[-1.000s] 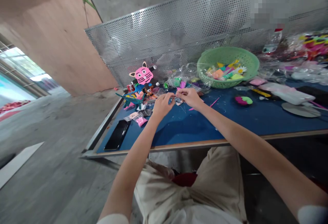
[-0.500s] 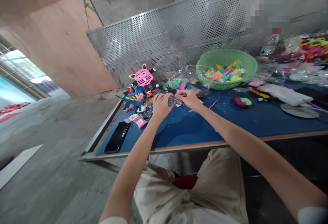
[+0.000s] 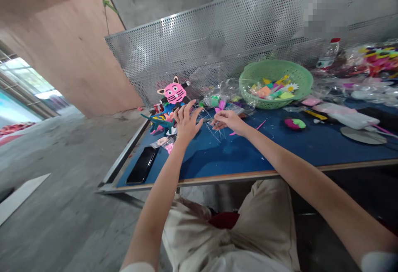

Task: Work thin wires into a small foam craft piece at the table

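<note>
My right hand (image 3: 229, 122) pinches a crinkled piece of clear plastic film (image 3: 217, 132), perhaps a small bag, above the blue table (image 3: 236, 160). To its left, my left hand (image 3: 187, 125) is raised with fingers spread and nothing in it. Behind that hand stands a pink cat-faced figure (image 3: 174, 93). A dark teal figure (image 3: 159, 123) and other colourful pieces crowd beside it. Small bags, one with pink material (image 3: 169, 144), lie by my left wrist. A thin pink stick (image 3: 260, 125) rests right of my right hand.
A green basket (image 3: 244, 91) of colourful pieces stands behind my right hand. Rightward lie a purple-and-green lump (image 3: 294, 124), a yellow cutter (image 3: 316, 115) and a grey disc (image 3: 363, 135). A black phone (image 3: 142, 166) lies front left. A perforated metal screen (image 3: 186, 35) borders the back.
My left hand has parted from my right, moving left with its fingers spreading. The clear film now hangs more unfolded from my right hand, which stays almost in place.
</note>
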`<action>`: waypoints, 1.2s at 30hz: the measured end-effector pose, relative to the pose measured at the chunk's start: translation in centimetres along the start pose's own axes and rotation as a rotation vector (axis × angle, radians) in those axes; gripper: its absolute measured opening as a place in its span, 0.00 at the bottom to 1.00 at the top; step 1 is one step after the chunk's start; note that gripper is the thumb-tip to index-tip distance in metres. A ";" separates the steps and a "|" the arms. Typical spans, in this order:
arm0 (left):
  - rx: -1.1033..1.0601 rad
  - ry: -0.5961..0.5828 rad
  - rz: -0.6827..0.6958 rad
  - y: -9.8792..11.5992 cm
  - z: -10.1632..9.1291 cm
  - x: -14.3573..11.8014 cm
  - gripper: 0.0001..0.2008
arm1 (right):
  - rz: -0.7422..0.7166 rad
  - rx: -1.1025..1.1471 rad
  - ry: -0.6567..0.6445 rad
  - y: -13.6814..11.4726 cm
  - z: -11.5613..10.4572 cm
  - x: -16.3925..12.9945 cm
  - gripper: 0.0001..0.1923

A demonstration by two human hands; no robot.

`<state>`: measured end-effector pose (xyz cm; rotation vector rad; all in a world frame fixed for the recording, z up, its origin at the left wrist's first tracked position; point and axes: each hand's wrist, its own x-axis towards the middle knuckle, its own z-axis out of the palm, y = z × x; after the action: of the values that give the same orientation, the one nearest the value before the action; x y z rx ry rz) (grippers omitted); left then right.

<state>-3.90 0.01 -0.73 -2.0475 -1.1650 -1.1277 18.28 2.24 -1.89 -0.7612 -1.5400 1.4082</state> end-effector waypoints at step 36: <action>-0.355 -0.158 0.016 0.9 2.0 -0.8 0.05 | -0.250 -0.376 -0.040 -0.3 0.1 -0.6 0.19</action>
<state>-2.53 0.78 -2.48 -2.4477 -1.0787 -1.2560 18.48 1.66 -1.71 -0.7318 -1.8886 0.9681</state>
